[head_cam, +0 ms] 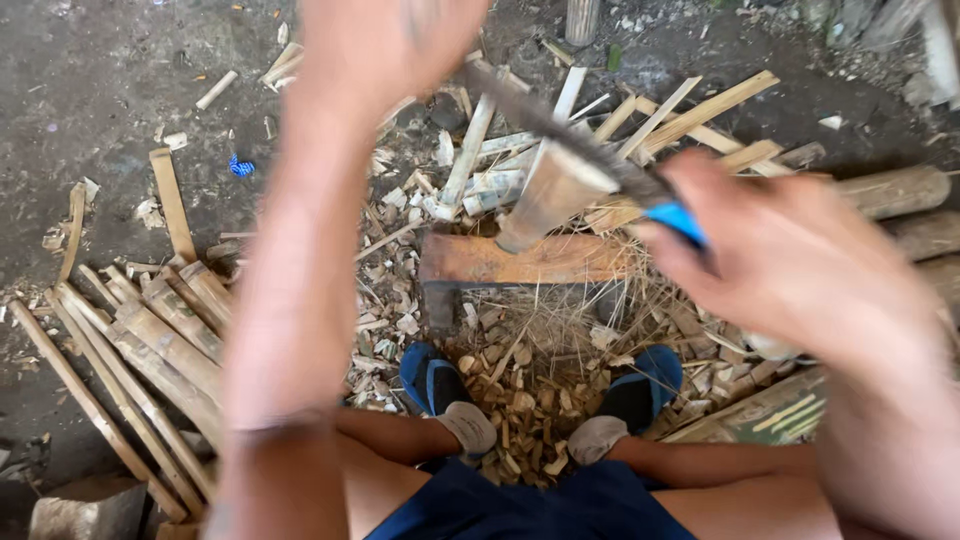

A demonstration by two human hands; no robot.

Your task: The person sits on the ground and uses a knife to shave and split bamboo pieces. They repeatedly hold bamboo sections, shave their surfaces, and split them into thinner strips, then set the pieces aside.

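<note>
Clearly two hands: right hand grips one blade; left hand blurred.

My right hand gripped the blade's glossy blue plastic handle; its metal looked dull, the bamboo piece pale and matt, the wooden block rough.

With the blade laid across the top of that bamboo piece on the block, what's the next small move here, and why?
Probably press or tap the blade down into the bamboo piece. The piece stands tilted on the wooden block; the right hand grips the blue handle, and the left hand is at the blade's far end. Split strips lie nearby.
</note>
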